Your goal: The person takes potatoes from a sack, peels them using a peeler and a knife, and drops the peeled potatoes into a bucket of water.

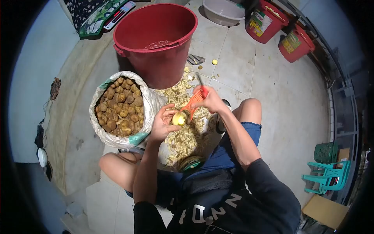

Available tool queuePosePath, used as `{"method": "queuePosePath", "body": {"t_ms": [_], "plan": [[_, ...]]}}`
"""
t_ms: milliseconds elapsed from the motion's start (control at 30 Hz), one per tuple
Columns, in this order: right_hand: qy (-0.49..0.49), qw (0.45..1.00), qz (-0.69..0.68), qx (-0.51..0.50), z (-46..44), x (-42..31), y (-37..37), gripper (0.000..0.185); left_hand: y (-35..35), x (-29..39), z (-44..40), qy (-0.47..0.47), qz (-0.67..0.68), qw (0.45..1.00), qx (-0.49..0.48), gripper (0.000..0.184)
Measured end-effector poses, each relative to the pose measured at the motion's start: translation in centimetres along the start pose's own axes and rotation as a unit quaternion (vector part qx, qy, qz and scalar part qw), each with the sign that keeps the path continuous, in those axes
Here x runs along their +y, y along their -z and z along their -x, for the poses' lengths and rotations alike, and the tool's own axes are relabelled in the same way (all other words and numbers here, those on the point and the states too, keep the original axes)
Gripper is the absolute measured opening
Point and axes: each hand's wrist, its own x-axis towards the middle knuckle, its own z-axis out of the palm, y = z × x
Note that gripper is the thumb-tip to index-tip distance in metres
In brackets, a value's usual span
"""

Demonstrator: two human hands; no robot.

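A partly peeled potato [179,119], pale yellow where the skin is off, sits in the fingers of my left hand [161,124]. My right hand [210,100] is wrapped round an orange peeler [191,104], whose head is beside the potato; I cannot tell whether it touches. A dark thin rod sticks up beyond my right fist. Beneath both hands, potato peelings [183,142] cover the floor between my legs. To the left stands an open white sack [147,97] filled with unpeeled brown potatoes [121,105].
A large red bucket [159,66] stands beyond the sack, with what looks like water inside. A peeled piece [214,62] lies on the tiles. Farther off are a grey basin [224,13], two smaller red buckets [267,23], a scale [119,15] and a teal plastic stool [329,177].
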Motion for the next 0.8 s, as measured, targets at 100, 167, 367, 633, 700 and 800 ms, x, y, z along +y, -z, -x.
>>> {"method": "queuePosePath", "body": {"t_ms": [100, 167, 367, 633, 700, 800], "plan": [[0.045, 0.985, 0.168, -0.022, 0.6, -0.9, -0.5, 0.046, -0.7, 0.0, 0.2, -0.009, -0.081, 0.997, 0.004, 0.089], [-0.063, 0.995, 0.039, 0.069, -0.5, 2.2, 1.9, 0.052, -1.1, 0.7, 0.7, 0.004, -0.066, 0.998, -0.005, 0.089], [0.018, 0.982, 0.189, 0.01, 0.6, -2.1, -0.1, 0.048, -1.2, 0.6, 0.6, -0.028, -0.256, 0.966, 0.014, 0.09], [0.007, 0.996, 0.088, 0.034, 0.1, -0.8, -0.1, 0.048, -0.5, -0.3, 1.0, 0.002, 0.029, 0.999, 0.04, 0.088], [-0.046, 0.996, -0.005, 0.08, -0.3, 1.0, 1.5, 0.05, -0.6, 0.0, 0.8, 0.043, 0.101, 0.994, 0.025, 0.084], [0.073, 0.994, 0.085, -0.001, 1.4, -2.4, -1.5, 0.046, -0.2, -0.6, 0.8, 0.01, 0.072, 0.997, 0.029, 0.076]]}}
